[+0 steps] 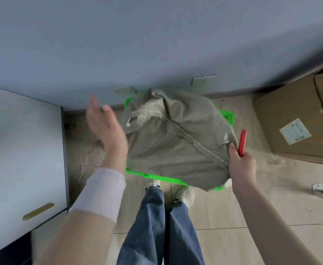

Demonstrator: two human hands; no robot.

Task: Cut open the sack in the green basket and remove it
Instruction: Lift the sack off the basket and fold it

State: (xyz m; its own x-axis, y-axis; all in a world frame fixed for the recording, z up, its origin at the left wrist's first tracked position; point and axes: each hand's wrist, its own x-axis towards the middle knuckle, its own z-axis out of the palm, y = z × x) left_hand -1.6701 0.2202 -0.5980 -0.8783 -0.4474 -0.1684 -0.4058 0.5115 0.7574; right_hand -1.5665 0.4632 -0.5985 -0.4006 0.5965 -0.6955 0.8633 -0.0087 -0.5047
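The sack [174, 142] lies on top of the green basket [164, 178] and hides most of it. Only bits of the bright green rim peek out at the near edge and at the far corners. The basket sits on the floor [233, 207], close to the wall [137, 44].

The sack is long from the far left to the near right. Its far end is bunched up in a hump by the wall, and its near end hangs over the basket's near right corner. A pale stitched seam runs the same slanted way across it, down to the right hand [241, 165].

The sack is dull grey-green woven cloth, floppy and full of folds (it looks flat, not stuffed). A little white tag or thread shows near its left side.

The right hand's grip is closed. Its thumb and fingers pinch the sack's right edge where the seam ends, and the same fist holds a red tool [242, 142] that sticks up past the knuckles. The tool's tip is too blurry to make out.

The left hand [107, 127] is blurry. Its grip is wide open, fingers straight, holding nothing, just beside the sack's left edge. I cannot tell if it touches the cloth. A pale wristband [101, 192] wraps that arm.

A cardboard box [290, 121] stands to the right and a white cabinet [23, 150] to the left.
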